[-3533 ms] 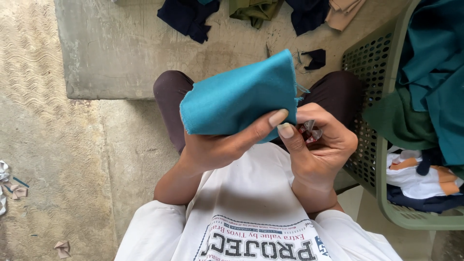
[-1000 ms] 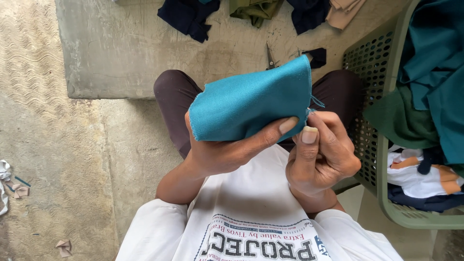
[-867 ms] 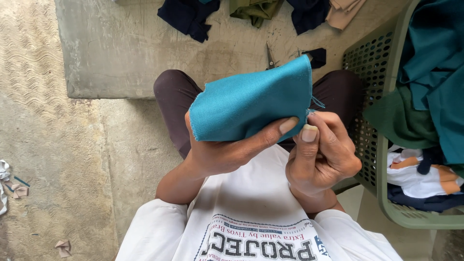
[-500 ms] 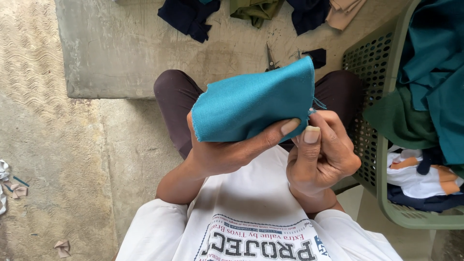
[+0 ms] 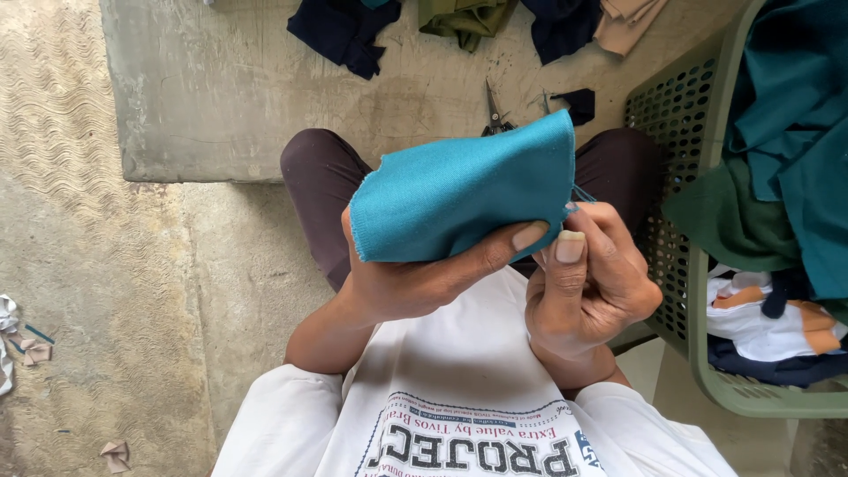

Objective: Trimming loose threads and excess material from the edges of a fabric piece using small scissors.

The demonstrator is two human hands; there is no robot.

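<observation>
The left hand [image 5: 415, 283] is clamping the soft, light teal cloth [image 5: 464, 199] while the right hand [image 5: 587, 287] is pinching its 3 o'clock edge.

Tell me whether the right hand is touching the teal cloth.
Touching. The head view shows the right hand with its fingertips pinching the lower right corner of the teal cloth, which the left hand grips from beneath.

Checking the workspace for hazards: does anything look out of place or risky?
Scissors lie loose on the concrete by the knees, and fabric scraps litter the ground at left. The teal cloth itself looks intact.
</observation>
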